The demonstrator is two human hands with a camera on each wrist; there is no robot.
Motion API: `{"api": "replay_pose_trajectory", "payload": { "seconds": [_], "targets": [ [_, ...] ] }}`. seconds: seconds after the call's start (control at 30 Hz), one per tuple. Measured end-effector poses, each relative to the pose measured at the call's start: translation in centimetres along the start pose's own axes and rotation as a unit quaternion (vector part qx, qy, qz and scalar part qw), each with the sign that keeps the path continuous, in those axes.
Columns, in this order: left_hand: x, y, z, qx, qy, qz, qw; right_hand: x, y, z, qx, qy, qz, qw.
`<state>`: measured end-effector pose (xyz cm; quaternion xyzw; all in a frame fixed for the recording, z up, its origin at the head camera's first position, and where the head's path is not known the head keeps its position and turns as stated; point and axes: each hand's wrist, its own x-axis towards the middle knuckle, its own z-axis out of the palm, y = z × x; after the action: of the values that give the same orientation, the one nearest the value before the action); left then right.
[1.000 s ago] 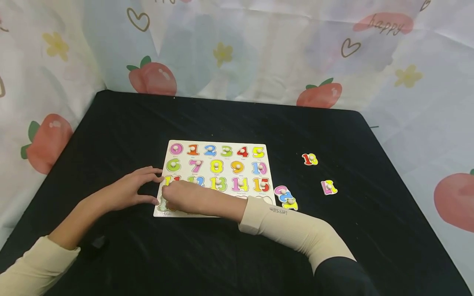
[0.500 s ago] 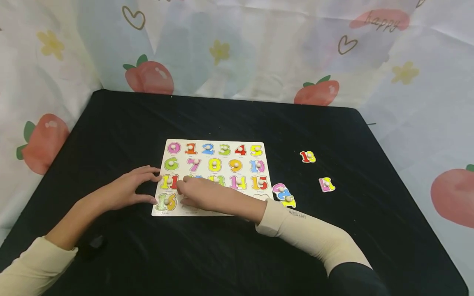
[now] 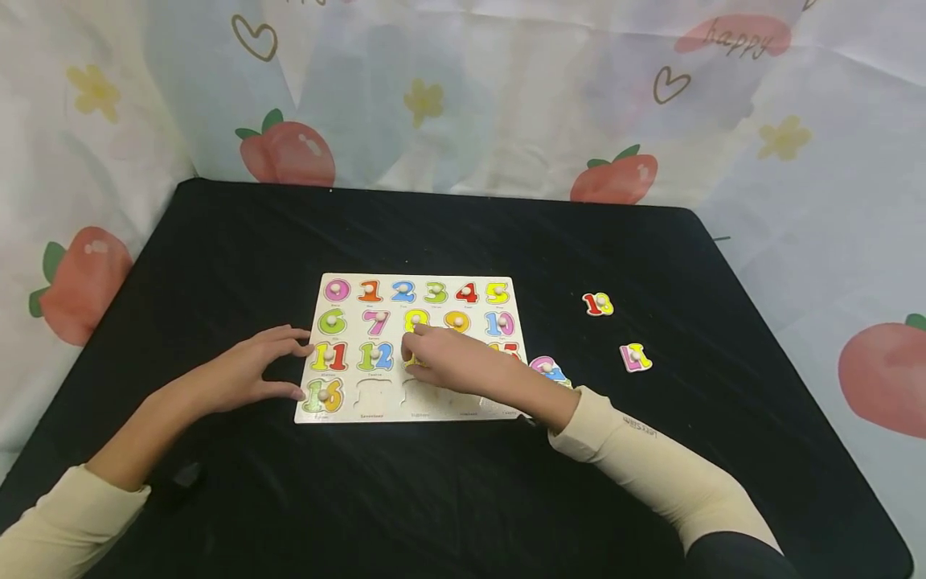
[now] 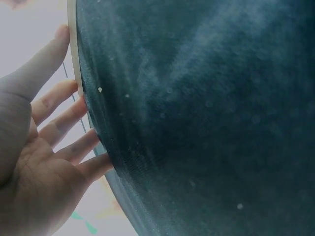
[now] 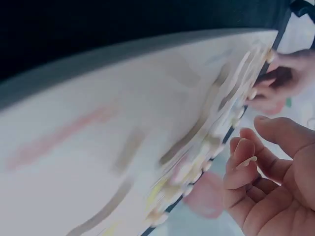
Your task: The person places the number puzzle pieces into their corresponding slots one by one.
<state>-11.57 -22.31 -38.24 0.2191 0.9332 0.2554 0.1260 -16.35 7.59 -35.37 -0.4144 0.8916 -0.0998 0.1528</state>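
A pale number puzzle board lies on the black cloth, with knobbed number pieces in its upper rows. The 16 piece sits in the front row's left slot, with bare recesses to its right. Beside the board's left edge is my left hand, thumb and fingers spread, fingertips right at the edge. My right hand hovers over the middle of the board, hiding the 13 and 14 area. In the right wrist view, that hand shows loosely bent fingers, thumb apart, nothing between them.
Right of the board lie a red-and-yellow number piece and a pink-and-yellow one. Closer in, a pink-and-blue piece is partly covered by the right forearm. Patterned cloth rises behind the table.
My right hand has left the 16 piece and moved right across the board, uncovering 11, 12 and 16. My left hand stays at the board's left edge.
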Motion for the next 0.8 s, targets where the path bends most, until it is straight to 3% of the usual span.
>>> {"api": "replay_pose_trajectory", "payload": {
  "seconds": [0.47, 0.63, 0.8],
  "targets": [
    [0.0, -0.1, -0.1, -0.001, 0.003, 0.001, 1.0, -4.9, 5.6, -2.1, 0.049, 0.017, 0.111, 0.992],
    [0.1, -0.1, -0.1, 0.004, 0.007, 0.007, 0.9999, -7.9, 8.6, -3.1, 0.06, 0.043, 0.126, 0.989],
    [-0.1, 0.0, 0.1, 0.0, 0.005, 0.005, 1.0, -11.8, 11.9, -4.2, 0.036, 0.059, 0.145, 0.987]
  ]
}}
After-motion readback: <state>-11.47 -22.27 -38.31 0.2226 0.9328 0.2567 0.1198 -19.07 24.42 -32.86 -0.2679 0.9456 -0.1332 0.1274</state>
